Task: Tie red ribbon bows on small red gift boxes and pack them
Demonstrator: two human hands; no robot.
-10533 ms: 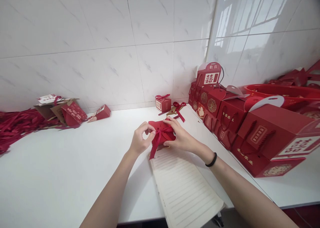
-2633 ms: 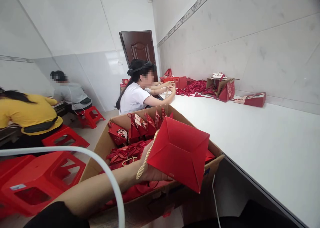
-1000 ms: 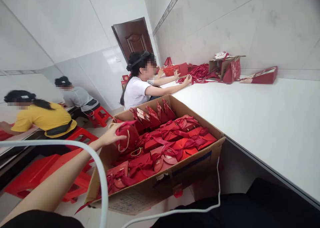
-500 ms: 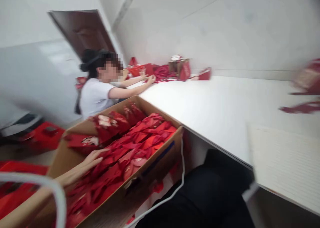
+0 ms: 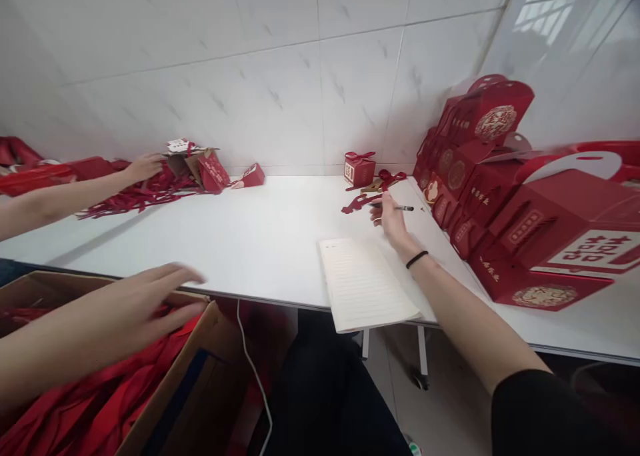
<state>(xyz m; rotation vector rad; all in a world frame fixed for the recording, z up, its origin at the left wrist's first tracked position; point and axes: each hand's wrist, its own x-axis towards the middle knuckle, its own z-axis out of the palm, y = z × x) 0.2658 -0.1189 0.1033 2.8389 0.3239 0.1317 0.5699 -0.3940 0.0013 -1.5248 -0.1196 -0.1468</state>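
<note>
My right hand (image 5: 391, 223), with a black band on its wrist, holds a pen (image 5: 404, 208) above the white table. Close by the fingers lies a flat dark-red cut-out piece (image 5: 357, 205). An open lined notebook (image 5: 367, 283) rests at the table's front edge, slightly overhanging it. My left hand (image 5: 157, 299) is over the near right side of a cardboard box (image 5: 213, 349), fingers apart and slightly blurred, with nothing in it. Red ribboned packets (image 5: 125, 383) fill the box.
Red gift boxes (image 5: 500, 176) are stacked on the right. A small red box with a bow (image 5: 359, 169) stands by the wall. At left, a co-worker's hand (image 5: 145, 167) touches red ribbons and cartons (image 5: 213, 171). A white cable (image 5: 253, 369) hangs beside the cardboard box.
The view has swung right from the cardboard box to the table. My left hand has risen from the packets. My right hand with the pen has come into view.
</note>
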